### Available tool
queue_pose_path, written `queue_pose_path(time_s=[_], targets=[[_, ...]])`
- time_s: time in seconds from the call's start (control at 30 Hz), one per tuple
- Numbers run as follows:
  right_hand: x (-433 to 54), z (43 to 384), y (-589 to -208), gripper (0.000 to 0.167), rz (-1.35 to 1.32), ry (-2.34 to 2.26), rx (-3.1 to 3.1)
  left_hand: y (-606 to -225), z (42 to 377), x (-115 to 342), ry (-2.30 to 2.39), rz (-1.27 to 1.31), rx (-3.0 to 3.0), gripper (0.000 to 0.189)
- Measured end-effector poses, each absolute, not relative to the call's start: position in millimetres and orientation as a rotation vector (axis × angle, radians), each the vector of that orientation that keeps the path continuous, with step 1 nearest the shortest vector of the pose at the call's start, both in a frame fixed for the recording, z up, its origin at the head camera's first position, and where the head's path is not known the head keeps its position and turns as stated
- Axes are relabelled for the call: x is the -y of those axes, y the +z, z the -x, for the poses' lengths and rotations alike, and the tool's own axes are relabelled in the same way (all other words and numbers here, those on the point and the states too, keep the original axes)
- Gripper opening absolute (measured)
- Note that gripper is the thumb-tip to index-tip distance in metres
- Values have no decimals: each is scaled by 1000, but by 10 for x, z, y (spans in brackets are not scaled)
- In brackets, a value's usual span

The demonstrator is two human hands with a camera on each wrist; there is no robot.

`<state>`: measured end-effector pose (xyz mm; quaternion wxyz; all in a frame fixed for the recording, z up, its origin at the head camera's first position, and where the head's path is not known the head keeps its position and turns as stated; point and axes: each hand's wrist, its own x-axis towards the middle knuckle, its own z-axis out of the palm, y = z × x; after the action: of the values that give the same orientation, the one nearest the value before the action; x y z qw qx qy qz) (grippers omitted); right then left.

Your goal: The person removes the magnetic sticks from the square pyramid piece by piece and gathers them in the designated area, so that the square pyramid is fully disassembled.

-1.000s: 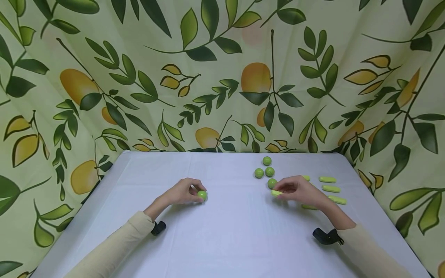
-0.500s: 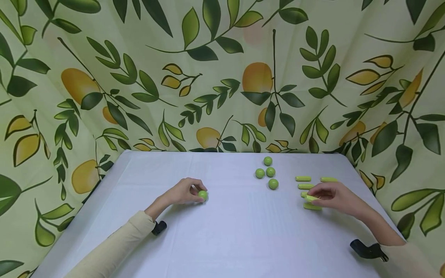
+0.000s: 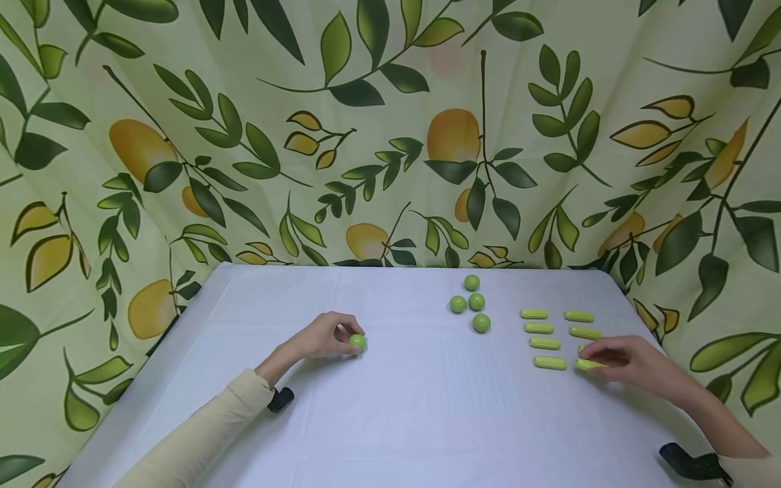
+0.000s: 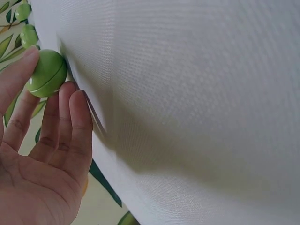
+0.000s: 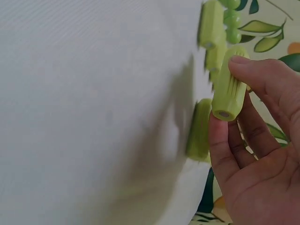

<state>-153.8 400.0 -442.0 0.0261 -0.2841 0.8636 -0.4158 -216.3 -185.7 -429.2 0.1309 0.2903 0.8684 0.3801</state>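
Observation:
My left hand point(image 3: 320, 337) holds a green ball point(image 3: 357, 343) between thumb and fingertips, left of the table's middle. The left wrist view shows a seam line round this ball point(image 4: 48, 73). On the right, my right hand point(image 3: 641, 366) pinches a short yellow-green ribbed rod point(image 3: 587, 364) at the near end of a column of similar rods. In the right wrist view a small grey disc shows in the end of the held rod point(image 5: 229, 89). Another rod point(image 5: 199, 131) lies on the cloth beside my fingers. My right hand partly hides one rod of that column.
Several loose green balls point(image 3: 476, 301) lie toward the back, right of the middle. A column of several rods point(image 3: 545, 343) lies left of my right hand. White cloth covers the table point(image 3: 403, 407), and a leaf-and-fruit patterned curtain point(image 3: 378, 156) hangs behind.
My right hand has carried the held rod from beside the balls, rightward past the left rod column, to the near end of the right one. The left hand and its ball stay in place.

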Motion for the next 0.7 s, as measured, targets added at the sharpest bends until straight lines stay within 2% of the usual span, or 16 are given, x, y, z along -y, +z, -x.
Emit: queue_pose_path(time_s=[0.3, 0.7], targets=[[-4067, 1487, -4478, 21, 764, -1189, -2696, -4309, 2168, 1862, 1100, -834, -2532, 23], [-4119, 1446, -4541, 21, 740, -1170, -2748, -4305, 2164, 1863, 1094, -844, -2536, 22]])
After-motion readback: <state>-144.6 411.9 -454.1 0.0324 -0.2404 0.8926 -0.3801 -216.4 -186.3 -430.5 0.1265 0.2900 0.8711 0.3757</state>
